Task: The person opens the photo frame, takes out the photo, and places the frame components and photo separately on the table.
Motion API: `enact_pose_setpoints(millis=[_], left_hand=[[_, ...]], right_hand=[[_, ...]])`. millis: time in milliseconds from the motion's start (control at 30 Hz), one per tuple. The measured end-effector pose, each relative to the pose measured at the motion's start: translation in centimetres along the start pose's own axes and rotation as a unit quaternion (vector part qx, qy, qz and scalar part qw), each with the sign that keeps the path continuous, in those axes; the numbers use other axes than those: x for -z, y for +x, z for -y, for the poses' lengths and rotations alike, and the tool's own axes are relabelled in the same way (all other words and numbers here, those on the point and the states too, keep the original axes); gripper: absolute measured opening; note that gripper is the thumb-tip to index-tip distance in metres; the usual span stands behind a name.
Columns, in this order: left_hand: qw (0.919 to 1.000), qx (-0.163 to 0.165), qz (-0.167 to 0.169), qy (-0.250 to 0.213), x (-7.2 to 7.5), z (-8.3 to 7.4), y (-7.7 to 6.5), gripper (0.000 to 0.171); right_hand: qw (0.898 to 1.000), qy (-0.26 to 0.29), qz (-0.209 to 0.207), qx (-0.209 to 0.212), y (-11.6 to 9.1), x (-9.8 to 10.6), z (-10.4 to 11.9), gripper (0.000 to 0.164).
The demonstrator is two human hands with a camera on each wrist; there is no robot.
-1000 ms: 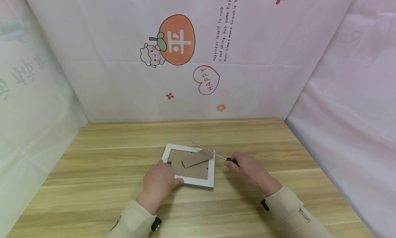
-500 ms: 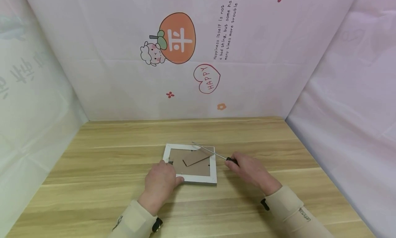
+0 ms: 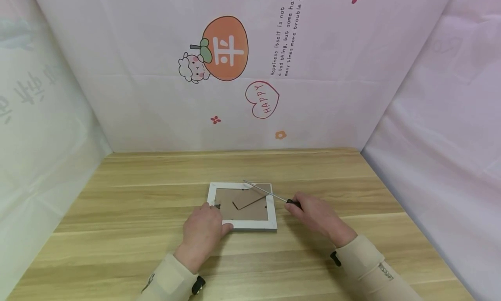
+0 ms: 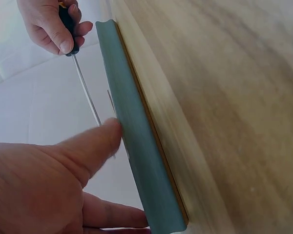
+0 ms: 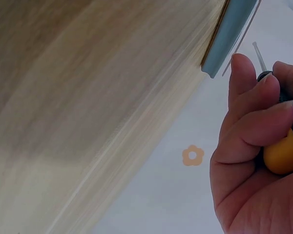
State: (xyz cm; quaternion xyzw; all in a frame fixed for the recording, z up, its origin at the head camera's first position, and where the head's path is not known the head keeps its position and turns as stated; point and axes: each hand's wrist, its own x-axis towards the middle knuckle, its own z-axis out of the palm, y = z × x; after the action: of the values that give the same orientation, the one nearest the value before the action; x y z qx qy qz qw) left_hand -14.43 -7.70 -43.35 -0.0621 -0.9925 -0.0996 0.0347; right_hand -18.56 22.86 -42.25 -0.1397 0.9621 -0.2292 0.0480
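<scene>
A picture frame (image 3: 250,225) lies face down on the table, its white back border and brown backing board (image 3: 227,196) facing up. A brown stand flap (image 3: 254,195) lies slanted across the board. My left hand (image 3: 202,231) grips the frame at its near left corner, thumb along the near edge and fingers at the left side. In the left wrist view, the frame's blue-green side (image 4: 136,126) shows by my thumb. With curled fingers, my right hand (image 3: 315,212) holds a screwdriver (image 5: 283,153) with a black and yellow handle. Its metal shaft (image 3: 274,196) crosses over the frame's far right corner.
The wood-grain table (image 3: 156,175) runs back to a white printed cloth (image 3: 156,118). More white cloth hangs at the left (image 3: 47,131) and right (image 3: 438,140) sides.
The picture frame has turned slightly counterclockwise under my left hand, its near right corner shifting right and away. My right hand and the screwdriver have stayed almost in place.
</scene>
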Motion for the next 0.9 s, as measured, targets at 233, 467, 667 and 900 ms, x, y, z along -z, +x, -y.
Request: enact_pose_setpoints(millis=[233, 467, 667, 900], left_hand=[[0.9995, -0.007, -0.013, 0.027, -0.4, 0.1, 0.1, 0.092], [0.9992, -0.02, -0.003, 0.034, -0.6, 0.3, 0.3, 0.096], [0.9987, -0.029, 0.007, 0.04, -0.6, 0.3, 0.2, 0.098], [0.9995, -0.013, 0.005, 0.029, -0.5, 0.3, 0.4, 0.099]], right_hand=[[1.0, 0.0, -0.001, 0.004, 0.0, 0.0, 0.1, 0.033], [1.0, 0.003, 0.003, 0.0, -0.1, 0.3, 0.5, 0.032], [1.0, 0.005, -0.008, 0.008, -0.3, 0.8, 0.9, 0.025], [0.999, -0.005, -0.028, 0.029, -0.6, 1.3, 1.3, 0.024]])
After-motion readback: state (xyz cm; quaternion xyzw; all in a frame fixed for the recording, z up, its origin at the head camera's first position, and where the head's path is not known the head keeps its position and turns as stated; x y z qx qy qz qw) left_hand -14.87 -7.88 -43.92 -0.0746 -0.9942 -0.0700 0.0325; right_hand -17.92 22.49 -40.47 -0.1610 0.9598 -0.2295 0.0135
